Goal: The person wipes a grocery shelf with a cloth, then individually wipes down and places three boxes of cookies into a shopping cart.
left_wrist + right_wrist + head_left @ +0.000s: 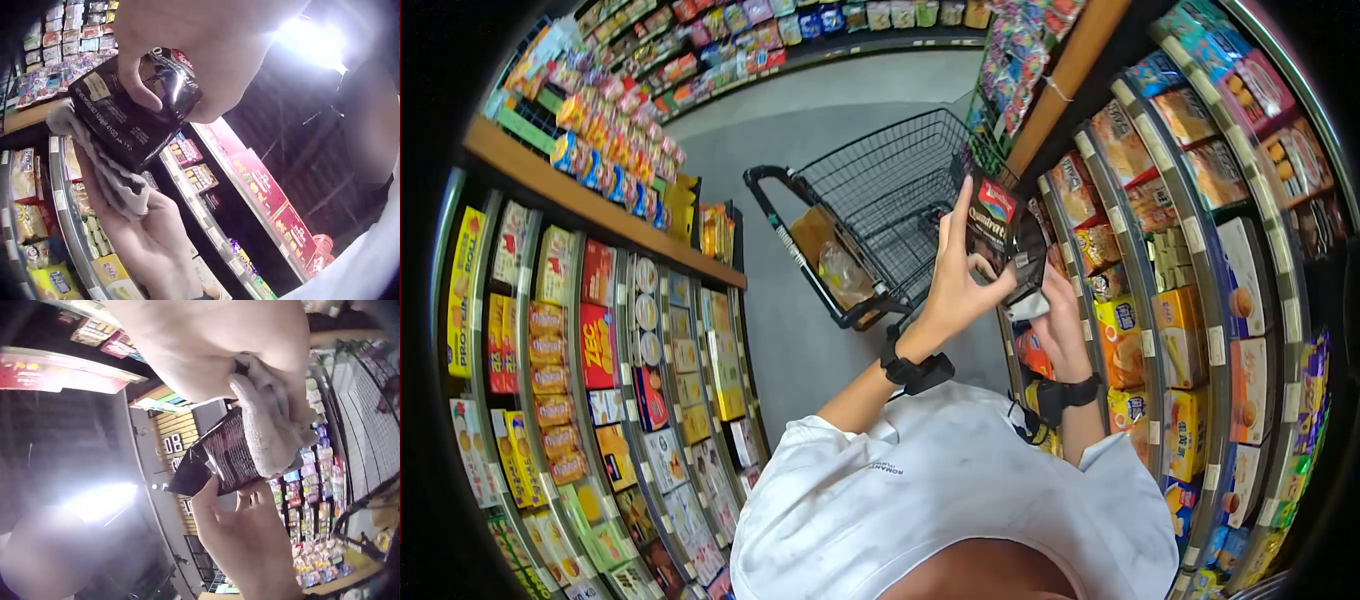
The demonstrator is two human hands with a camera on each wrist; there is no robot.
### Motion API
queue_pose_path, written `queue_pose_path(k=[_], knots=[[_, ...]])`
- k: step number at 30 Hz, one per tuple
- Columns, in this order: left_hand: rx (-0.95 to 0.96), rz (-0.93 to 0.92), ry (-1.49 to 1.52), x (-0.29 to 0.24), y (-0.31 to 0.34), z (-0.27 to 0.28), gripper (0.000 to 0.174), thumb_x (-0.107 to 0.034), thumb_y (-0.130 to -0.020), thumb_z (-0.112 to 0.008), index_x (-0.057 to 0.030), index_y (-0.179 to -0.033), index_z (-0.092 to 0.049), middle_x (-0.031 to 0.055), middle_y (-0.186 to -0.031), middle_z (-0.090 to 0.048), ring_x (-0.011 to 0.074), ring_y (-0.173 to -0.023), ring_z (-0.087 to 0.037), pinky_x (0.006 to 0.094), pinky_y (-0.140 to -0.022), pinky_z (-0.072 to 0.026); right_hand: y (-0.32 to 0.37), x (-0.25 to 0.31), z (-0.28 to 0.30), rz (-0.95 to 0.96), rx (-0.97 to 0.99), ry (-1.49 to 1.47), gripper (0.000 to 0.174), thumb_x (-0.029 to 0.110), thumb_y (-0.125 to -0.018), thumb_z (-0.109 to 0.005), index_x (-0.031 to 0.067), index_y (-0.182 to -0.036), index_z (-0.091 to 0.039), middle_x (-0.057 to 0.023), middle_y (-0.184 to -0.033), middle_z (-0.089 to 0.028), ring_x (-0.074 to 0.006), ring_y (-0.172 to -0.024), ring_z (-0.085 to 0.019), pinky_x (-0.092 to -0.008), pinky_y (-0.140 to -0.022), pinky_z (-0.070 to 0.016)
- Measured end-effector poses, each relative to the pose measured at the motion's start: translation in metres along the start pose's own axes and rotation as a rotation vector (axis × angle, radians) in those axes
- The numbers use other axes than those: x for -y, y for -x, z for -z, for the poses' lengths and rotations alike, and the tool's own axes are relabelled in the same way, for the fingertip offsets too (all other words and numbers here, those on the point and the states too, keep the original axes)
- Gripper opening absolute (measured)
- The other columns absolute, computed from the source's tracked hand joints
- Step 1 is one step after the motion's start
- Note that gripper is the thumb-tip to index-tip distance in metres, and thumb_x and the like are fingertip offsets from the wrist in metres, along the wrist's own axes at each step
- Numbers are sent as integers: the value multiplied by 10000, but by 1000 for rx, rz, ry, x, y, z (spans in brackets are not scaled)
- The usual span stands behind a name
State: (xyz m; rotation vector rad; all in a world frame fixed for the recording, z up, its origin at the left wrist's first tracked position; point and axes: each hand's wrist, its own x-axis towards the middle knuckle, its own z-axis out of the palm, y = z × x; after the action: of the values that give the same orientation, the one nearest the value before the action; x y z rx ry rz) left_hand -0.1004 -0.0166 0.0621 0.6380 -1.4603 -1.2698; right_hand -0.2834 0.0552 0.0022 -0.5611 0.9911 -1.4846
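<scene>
Head view, nearest: the left hand (950,290) pinches a black Loacker Quadratini bag (997,235) between thumb and fingers, while the right hand's (1063,325) fingers curl round a pale cloth (1028,308) touching its near end. Snack shelves (1215,325) stand right; beyond the bag, left, waits a shopping cart (784,238); farthest, packets (830,17) line a curved rack (855,50).

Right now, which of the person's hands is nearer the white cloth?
Right. The right hand holds the white cloth directly; the left hand is farther from it, gripping the black packet beside the cloth.
</scene>
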Motion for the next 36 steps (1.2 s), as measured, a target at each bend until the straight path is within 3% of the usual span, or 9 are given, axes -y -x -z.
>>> queue_pose_path(k=[4, 6, 11, 14, 21, 26, 29, 34, 36], knots=[[-74, 50, 73, 19, -9, 34, 1086, 58, -734, -736, -115, -1633, -151, 112, -1270, -431, 145, -998, -575, 225, -641, -517, -12, -25, -24, -150, 45, -139, 288, 109, -1023, -523, -8, -1271, -611, -88, -1205, -683, -181, -1102, -662, -350, -988, -514], [-84, 52, -77, 14, -15, 48, 1066, 103, -758, -693, -117, -1635, -128, 122, -1454, -425, 116, -1056, -564, 204, -671, -504, -22, -22, -30, -189, 16, -139, 286, 118, -1024, -536, -3, -1272, -613, -89, -1208, -685, -189, -1111, -662, -352, -989, -516], [-250, 117, -255, 37, -41, 79, 1018, 43, -770, -718, -85, -1618, -169, 155, -1437, -446, 65, -784, -566, 188, -565, -481, -43, 3, -32, -223, -18, -131, 315, 103, -995, -597, -1, -1292, -598, -102, -1249, -669, -208, -1152, -652, -377, -985, -533], [-361, 47, -686, 85, -58, 100, 1137, -159, -707, -817, 8, -1594, -126, 209, -1188, -484, 346, -1059, -551, 441, -963, -472, -69, 8, -3, -121, -95, -141, 312, 136, -1013, -580, 10, -1298, -591, -101, -1271, -657, -213, -1171, -640, -365, -1008, -504], [-384, 676, -835, 224, -79, 132, 1379, -360, -632, -902, 129, -1547, 6, 464, -1350, -402, 508, -1268, -485, 409, -1083, -427, -146, 15, 72, -159, -200, -149, 330, 156, -1042, -545, -9, -1327, -573, -104, -1311, -633, -199, -1204, -611, -357, -1042, -468], [-361, 695, -893, 344, -74, 142, 1378, -349, -553, -960, 148, -1518, -111, 390, -1297, -473, 490, -1243, -492, 431, -1071, -430, -200, 26, 114, -245, -286, -174, 345, 165, -1052, -532, -14, -1345, -562, -109, -1321, -627, -207, -1213, -605, -363, -1047, -466], [-285, 959, -1044, 362, -86, 120, 1033, -252, -503, -979, 54, -1287, -378, 254, -1200, -526, 458, -1179, -493, 480, -1027, -436, -229, 31, 141, -261, -281, -220, 344, 167, -1056, -522, -14, -1346, -561, -115, -1324, -624, -218, -1228, -596, -371, -1063, -457], [-277, 958, -976, 421, -54, 126, 1116, -108, -453, -973, 1, -1363, -337, 213, -1177, -532, 427, -1192, -495, 467, -1033, -436, -261, 38, 159, -330, -361, -202, 346, 143, -1048, -526, -17, -1354, -539, -123, -1332, -611, -226, -1231, -597, -391, -1061, -462], [-149, 799, -622, 434, -39, 134, 1152, -62, -471, -954, -9, -1423, -308, 186, -1180, -547, 375, -1145, -535, 431, -983, -477, -265, 32, 171, -317, -357, -217, 349, 138, -1050, -519, -19, -1361, -534, -125, -1336, -610, -229, -1236, -595, -392, -1069, -457]])
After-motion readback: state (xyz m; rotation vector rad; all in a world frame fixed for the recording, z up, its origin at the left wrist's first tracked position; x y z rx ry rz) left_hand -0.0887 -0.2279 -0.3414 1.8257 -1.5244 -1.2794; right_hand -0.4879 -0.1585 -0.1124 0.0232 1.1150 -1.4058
